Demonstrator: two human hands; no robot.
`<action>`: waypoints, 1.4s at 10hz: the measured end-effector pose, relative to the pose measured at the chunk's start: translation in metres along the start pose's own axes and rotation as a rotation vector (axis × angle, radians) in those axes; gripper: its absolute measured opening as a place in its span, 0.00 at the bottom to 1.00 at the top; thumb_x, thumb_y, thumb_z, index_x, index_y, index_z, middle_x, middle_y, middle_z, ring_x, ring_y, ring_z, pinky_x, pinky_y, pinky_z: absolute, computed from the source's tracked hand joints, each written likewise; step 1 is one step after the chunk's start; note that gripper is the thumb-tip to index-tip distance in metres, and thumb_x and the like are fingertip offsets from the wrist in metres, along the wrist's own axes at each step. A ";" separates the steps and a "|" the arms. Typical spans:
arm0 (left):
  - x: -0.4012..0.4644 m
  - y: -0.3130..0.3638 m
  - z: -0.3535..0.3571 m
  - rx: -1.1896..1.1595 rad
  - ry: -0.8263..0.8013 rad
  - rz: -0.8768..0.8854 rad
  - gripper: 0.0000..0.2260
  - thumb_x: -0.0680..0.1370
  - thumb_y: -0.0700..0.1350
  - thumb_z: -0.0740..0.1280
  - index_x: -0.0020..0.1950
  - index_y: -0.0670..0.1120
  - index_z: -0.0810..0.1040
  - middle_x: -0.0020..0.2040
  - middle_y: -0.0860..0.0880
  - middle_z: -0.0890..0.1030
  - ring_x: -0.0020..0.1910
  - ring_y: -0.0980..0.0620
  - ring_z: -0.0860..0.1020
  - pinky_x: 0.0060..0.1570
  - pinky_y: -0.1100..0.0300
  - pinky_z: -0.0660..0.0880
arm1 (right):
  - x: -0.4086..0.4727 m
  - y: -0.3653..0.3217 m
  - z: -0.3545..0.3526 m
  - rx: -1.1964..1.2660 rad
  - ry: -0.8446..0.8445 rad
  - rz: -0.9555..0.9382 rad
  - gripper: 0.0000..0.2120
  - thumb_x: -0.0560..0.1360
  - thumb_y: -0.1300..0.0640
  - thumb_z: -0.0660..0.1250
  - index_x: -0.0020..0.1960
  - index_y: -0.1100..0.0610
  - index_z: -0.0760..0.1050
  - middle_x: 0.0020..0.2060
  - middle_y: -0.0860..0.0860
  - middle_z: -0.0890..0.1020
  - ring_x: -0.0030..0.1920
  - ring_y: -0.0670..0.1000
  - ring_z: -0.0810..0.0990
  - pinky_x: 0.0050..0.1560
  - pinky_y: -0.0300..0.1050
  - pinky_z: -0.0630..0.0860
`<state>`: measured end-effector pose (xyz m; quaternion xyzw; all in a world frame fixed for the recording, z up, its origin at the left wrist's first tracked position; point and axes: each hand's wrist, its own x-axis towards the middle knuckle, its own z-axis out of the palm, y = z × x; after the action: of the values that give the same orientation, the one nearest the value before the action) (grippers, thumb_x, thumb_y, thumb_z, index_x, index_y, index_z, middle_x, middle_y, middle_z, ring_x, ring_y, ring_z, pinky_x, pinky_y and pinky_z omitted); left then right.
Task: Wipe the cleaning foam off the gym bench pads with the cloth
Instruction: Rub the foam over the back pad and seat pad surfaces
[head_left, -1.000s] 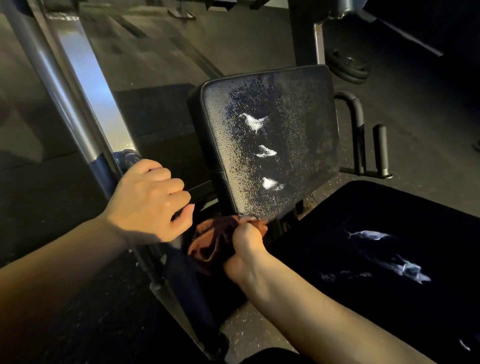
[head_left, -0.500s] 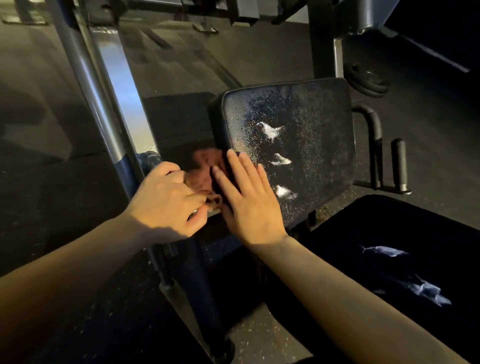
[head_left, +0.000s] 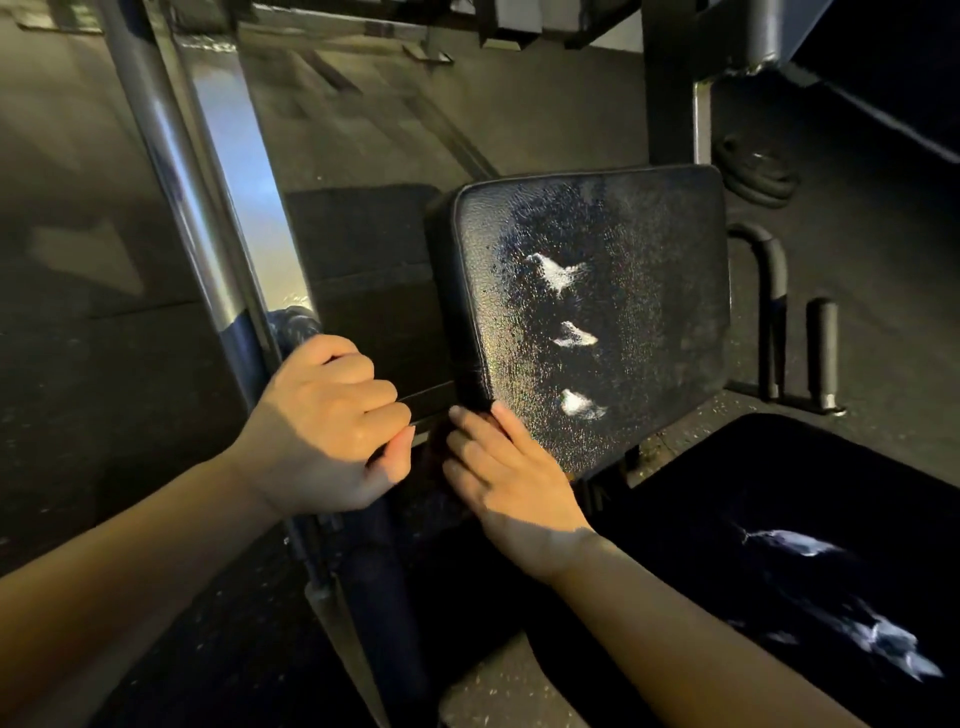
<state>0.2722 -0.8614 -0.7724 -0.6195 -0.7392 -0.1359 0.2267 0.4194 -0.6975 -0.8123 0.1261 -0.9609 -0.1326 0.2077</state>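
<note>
The upright black back pad (head_left: 649, 249) is wet and speckled, with three white foam blobs (head_left: 574, 335) down its middle. My right hand (head_left: 498, 467) lies with straight fingers against the pad's lower left corner and presses the reddish-brown cloth (head_left: 434, 447) there. Only a dark sliver of cloth shows between my hands. My left hand (head_left: 327, 421) grips the machine's slanted metal frame bar (head_left: 208, 218). The black seat pad (head_left: 779, 478) at lower right carries white foam streaks (head_left: 893, 649).
Two black padded handles (head_left: 823, 353) stand right of the back pad. Weight plates (head_left: 753, 176) lie on the dark rubber floor behind it. A heavy machine column (head_left: 670, 78) rises at the back, and the frame bar runs down between my arms.
My right hand went from bunching the cloth under the pad to pressing it flat on the pad's left edge, then slid down to the lower left corner. My left hand kept its grip.
</note>
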 end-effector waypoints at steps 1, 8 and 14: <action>0.000 0.000 -0.003 -0.024 0.076 0.009 0.09 0.67 0.43 0.69 0.27 0.45 0.73 0.27 0.47 0.71 0.27 0.45 0.70 0.38 0.48 0.74 | 0.049 0.027 -0.008 0.173 0.119 0.075 0.13 0.78 0.62 0.58 0.51 0.60 0.81 0.54 0.58 0.81 0.69 0.59 0.69 0.74 0.54 0.54; 0.009 0.012 -0.018 0.045 -0.078 -0.144 0.14 0.73 0.52 0.62 0.30 0.49 0.78 0.27 0.54 0.73 0.29 0.50 0.72 0.47 0.54 0.69 | 0.056 0.024 -0.010 0.076 0.094 0.295 0.26 0.73 0.54 0.69 0.68 0.60 0.71 0.73 0.60 0.64 0.74 0.64 0.60 0.73 0.60 0.56; 0.035 -0.012 -0.021 0.044 -0.399 -0.027 0.16 0.70 0.61 0.60 0.31 0.54 0.79 0.27 0.58 0.76 0.32 0.58 0.76 0.60 0.51 0.64 | 0.177 0.222 -0.046 0.240 -0.211 0.990 0.22 0.75 0.45 0.62 0.57 0.61 0.78 0.56 0.62 0.80 0.57 0.63 0.78 0.57 0.51 0.73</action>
<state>0.2592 -0.8440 -0.7352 -0.6191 -0.7804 0.0027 0.0871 0.2413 -0.5521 -0.6393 -0.3349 -0.9296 0.0807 0.1314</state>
